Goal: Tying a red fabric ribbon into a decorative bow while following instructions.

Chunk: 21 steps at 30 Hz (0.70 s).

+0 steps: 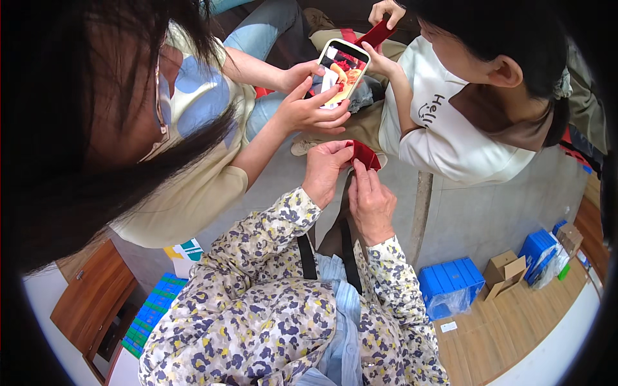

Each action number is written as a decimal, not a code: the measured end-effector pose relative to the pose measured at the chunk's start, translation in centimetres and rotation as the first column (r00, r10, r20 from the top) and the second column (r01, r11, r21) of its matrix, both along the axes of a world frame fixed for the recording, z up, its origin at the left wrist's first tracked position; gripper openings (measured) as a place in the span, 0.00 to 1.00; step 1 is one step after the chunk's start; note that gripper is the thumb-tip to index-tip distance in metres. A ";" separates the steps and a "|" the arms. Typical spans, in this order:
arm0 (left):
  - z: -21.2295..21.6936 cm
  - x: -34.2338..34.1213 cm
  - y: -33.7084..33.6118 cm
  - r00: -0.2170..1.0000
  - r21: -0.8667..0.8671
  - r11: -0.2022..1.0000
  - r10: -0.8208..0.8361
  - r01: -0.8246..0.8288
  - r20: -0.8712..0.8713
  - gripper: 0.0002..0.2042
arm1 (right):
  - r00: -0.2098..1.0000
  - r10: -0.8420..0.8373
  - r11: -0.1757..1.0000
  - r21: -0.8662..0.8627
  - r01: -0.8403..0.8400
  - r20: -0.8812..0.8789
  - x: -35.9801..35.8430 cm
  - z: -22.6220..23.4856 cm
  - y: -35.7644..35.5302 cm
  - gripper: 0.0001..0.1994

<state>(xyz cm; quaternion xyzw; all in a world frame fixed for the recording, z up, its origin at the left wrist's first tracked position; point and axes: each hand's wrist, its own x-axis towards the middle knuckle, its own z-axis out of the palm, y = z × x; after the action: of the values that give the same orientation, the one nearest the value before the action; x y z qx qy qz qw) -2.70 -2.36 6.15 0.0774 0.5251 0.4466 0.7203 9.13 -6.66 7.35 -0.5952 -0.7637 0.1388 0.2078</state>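
Observation:
In front of me, near the middle of the view, I hold a small folded red piece (364, 154), velvety or ribbon-like; its exact kind I cannot make out. My left hand (324, 172) pinches its left end between thumb and fingers. Below its right part, my right hand (373, 203) has its fingertips pressed against the lower edge. The piece bends into an angled, open fold between the two hands. Both forearms wear patterned sleeves (257, 235) and reach up from the lower edge.
Close on the left, a person holds a phone (344, 72) just beyond my hands. Another person at the right grips a dark red strip (376, 33). Blue crates (450, 283) and an open cardboard box (505, 273) stand at lower right; blue-green crates (154, 312) at lower left.

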 end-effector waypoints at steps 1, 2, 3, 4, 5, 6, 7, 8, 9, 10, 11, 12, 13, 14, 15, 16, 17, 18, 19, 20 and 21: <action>0.0 0.0 0.0 1.000 -0.003 1.000 -0.001 0.001 -0.012 0.08 | 1.000 0.000 1.000 0.000 0.000 -0.001 0.0 0.0 0.0 0.21; -0.1 0.0 0.0 1.000 -0.003 1.000 -0.001 0.001 -0.012 0.08 | 1.000 0.000 1.000 0.001 0.000 -0.005 0.0 0.0 0.0 0.21; -0.2 0.0 0.0 1.000 0.004 1.000 0.004 -0.004 -0.014 0.08 | 1.000 0.000 1.000 0.002 0.000 -0.010 0.0 -0.1 0.1 0.21; -0.2 0.0 0.0 1.000 0.011 1.000 0.010 -0.009 -0.016 0.08 | 1.000 0.000 1.000 0.002 0.000 -0.010 0.0 -0.1 0.1 0.21; -0.2 0.1 0.1 1.000 0.011 1.000 0.010 -0.009 -0.016 0.08 | 1.000 -0.001 1.000 0.001 0.001 -0.014 0.0 -0.1 0.1 0.21; -0.1 0.1 0.1 1.000 0.014 1.000 0.010 -0.010 -0.016 0.08 | 1.000 -0.002 1.000 0.001 0.002 -0.018 0.0 -0.1 0.2 0.21; 0.0 0.1 0.1 1.000 0.016 1.000 0.012 -0.012 -0.016 0.08 | 1.000 -0.002 1.000 0.001 0.002 -0.018 -0.1 -0.1 0.2 0.21; -0.1 0.1 0.1 1.000 0.016 1.000 0.012 -0.012 -0.016 0.08 | 1.000 -0.002 1.000 -0.004 0.002 -0.019 -0.1 0.0 0.2 0.21; -0.2 0.0 0.1 1.000 0.018 1.000 0.013 -0.013 -0.017 0.08 | 1.000 -0.002 1.000 -0.008 0.002 -0.020 -0.1 0.0 0.2 0.21; -0.2 0.1 0.1 1.000 0.020 1.000 0.014 -0.014 -0.018 0.08 | 1.000 -0.002 1.000 -0.008 0.002 -0.020 -0.1 0.0 0.2 0.21; -0.2 0.1 0.1 1.000 0.020 1.000 0.013 -0.013 -0.018 0.08 | 1.000 -0.002 1.000 -0.009 0.002 -0.022 0.0 -0.1 0.2 0.22; -0.2 0.1 0.1 1.000 0.018 1.000 0.005 -0.005 -0.017 0.07 | 1.000 -0.002 1.000 -0.010 0.001 -0.023 0.0 -0.1 0.2 0.22; -0.2 0.0 0.1 1.000 0.015 1.000 -0.002 0.002 -0.017 0.06 | 1.000 -0.001 1.000 -0.011 0.000 -0.024 0.0 -0.1 0.2 0.22; -0.2 0.0 0.1 1.000 0.015 1.000 -0.001 0.001 -0.018 0.06 | 1.000 0.001 1.000 -0.017 -0.001 -0.023 0.0 -0.1 0.2 0.22; -0.2 0.0 0.1 1.000 0.015 1.000 -0.002 0.002 -0.021 0.06 | 1.000 0.002 1.000 -0.023 -0.003 -0.021 -0.1 -0.1 0.2 0.22; -0.2 0.0 0.1 1.000 0.015 1.000 -0.005 0.005 -0.022 0.06 | 1.000 0.002 1.000 -0.022 -0.002 -0.021 0.0 -0.1 0.2 0.22; -0.3 0.0 0.1 1.000 0.015 1.000 -0.006 0.006 -0.022 0.06 | 1.000 0.002 1.000 -0.017 -0.002 -0.030 0.0 -0.1 0.2 0.22; -0.4 0.1 0.1 1.000 0.021 1.000 -0.006 0.007 -0.023 0.06 | 0.999 0.002 1.000 -0.011 -0.002 -0.039 0.0 -0.1 0.3 0.22; -0.4 0.1 0.2 1.000 0.026 1.000 -0.006 0.007 -0.026 0.06 | 0.999 0.001 1.000 -0.011 -0.002 -0.039 0.1 0.0 0.3 0.22; -0.4 0.1 0.2 1.000 0.026 1.000 -0.006 0.007 -0.026 0.06 | 1.000 0.003 1.000 -0.020 -0.004 -0.031 0.1 0.1 0.3 0.22; -0.4 0.1 0.2 1.000 0.029 1.000 -0.004 0.005 -0.017 0.06 | 1.000 0.005 1.000 -0.029 -0.006 -0.022 0.1 0.1 0.3 0.22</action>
<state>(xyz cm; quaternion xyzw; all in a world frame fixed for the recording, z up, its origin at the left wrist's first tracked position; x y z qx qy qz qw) -2.60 -2.17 5.75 0.0929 0.5243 0.4519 0.7157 9.22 -6.31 7.45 -0.5944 -0.7610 0.1571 0.2073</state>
